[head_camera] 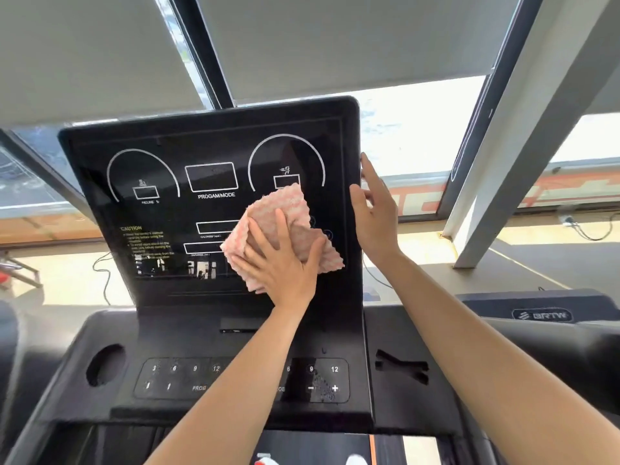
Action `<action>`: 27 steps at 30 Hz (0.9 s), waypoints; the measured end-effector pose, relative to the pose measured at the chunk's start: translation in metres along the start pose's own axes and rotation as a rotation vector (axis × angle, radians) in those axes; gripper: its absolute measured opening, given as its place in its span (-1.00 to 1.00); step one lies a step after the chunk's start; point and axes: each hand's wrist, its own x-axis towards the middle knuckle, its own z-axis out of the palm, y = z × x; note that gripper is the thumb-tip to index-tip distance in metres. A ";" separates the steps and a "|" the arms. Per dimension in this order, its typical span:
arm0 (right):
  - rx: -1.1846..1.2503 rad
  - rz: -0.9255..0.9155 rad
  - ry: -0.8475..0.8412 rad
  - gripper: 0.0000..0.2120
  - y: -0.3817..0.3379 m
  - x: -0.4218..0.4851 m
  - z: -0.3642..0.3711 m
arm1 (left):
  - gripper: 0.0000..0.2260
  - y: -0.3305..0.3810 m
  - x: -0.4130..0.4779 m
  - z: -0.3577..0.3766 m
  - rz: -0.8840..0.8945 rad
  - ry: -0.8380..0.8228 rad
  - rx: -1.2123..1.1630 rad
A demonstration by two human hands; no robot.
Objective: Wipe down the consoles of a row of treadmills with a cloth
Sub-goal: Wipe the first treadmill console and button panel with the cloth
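pink-and-white mottled cloth [295,209], glossy black console [167,135] with white markings

A person's forearms [235,380] are showing bare from elbow to wrist; the left hand [278,263] and right hand [375,213] are likewise appearing bare, with slender fingers.

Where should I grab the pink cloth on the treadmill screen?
Probably the upper corner of the pink cloth, coming from the front. It lies folded flat against the tilted screen, and the left hand covers its lower half with spread fingers, so only that top part sticks out free.
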 end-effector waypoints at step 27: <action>0.026 0.024 -0.057 -0.58 -0.009 0.008 -0.017 | -0.26 0.013 0.138 -0.064 0.031 0.214 0.067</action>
